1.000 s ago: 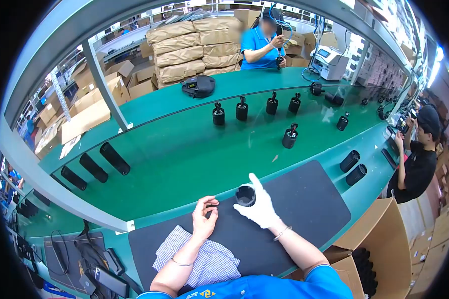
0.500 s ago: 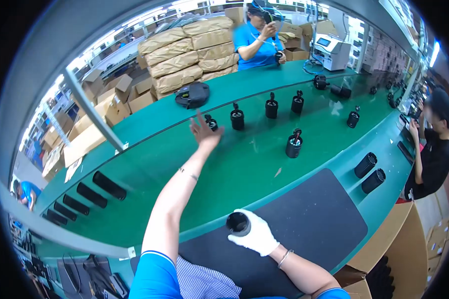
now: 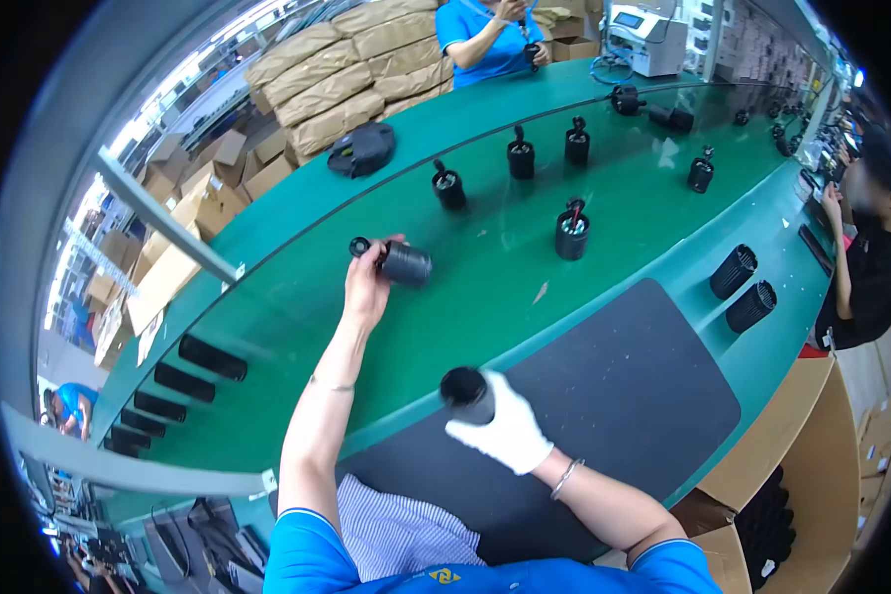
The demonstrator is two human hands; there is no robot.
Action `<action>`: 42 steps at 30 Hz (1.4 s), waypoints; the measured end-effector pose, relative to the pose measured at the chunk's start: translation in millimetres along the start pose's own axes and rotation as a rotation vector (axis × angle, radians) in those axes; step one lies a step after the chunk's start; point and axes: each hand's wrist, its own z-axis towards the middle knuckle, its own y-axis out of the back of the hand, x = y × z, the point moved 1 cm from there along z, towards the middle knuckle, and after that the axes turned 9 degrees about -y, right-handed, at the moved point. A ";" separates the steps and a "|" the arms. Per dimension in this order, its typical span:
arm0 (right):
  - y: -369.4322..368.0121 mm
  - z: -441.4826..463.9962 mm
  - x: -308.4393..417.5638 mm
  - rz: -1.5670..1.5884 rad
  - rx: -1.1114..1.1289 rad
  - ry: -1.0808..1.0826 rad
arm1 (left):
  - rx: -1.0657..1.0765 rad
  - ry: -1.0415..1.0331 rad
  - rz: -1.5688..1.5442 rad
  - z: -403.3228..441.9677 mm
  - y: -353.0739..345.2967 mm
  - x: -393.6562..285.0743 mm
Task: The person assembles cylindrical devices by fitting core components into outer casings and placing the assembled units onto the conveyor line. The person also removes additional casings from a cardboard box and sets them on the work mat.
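Far left, we log five matte-black tubes [image 3: 213, 357] on the glossy green surface [image 3: 297, 346], at eight o'clock from our left hand [image 3: 366, 287]. They lie in a slanted row, long axes about ten to four o'clock.

Our bare left hand grips a black ribbed cylinder with a ringed top [image 3: 407, 264], over the green surface. Long axis tips a bit off level: ring towards between nine and ten o'clock, ribbed end towards between three and four. No writing we can read on it.

The blue-and-white patterned cloth [image 3: 406, 530] sits at between seven and eight o'clock from our right hand [image 3: 505, 426]. Yellow emblem [image 3: 445, 575] on our blue shirt; marks beside it too small to read.

Our right hand, white-gloved, is closed round a black open-mouthed cup [image 3: 467, 394]. Its mouth faces up, tipped towards eleven o'clock; base runs to about five. The ribbed cylinder is at eleven o'clock from it. Dark grey mat [image 3: 624, 396] runs under and right of the glove.

At one o'clock from the glove, white boxy machine with a screen [image 3: 647, 42], screen text unreadable. At two o'clock, two black ribbed cups [image 3: 750, 307], just beside each other, mouths towards one o'clock. Between three and four: open brown cardboard box [image 3: 812, 465], black pieces inside.
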 end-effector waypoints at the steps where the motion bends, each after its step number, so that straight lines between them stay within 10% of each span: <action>1: 1.5 -1.1 -1.3 0.071 -0.002 -0.068 | 0.080 -0.011 -0.024 -28.6 -4.9 -20.7; 9: 6.2 -5.7 -0.8 0.074 -0.116 0.164 | 0.396 0.148 0.323 -217.9 16.7 -54.9; 14: 2.0 -17.8 5.3 0.033 -0.103 0.185 | 0.186 -0.043 0.170 -261.2 -2.0 -49.7; 19: 8.3 -32.5 14.6 -0.003 -0.084 0.064 | 0.313 -0.042 0.669 -279.3 7.4 -34.5; 29: 66.0 -63.9 62.9 -0.138 -0.024 0.112 | 0.218 0.475 0.143 -267.8 -2.9 -90.0; 42: 71.6 -63.8 59.7 0.262 0.267 0.082 | 0.575 0.319 0.422 -272.0 -18.8 -108.7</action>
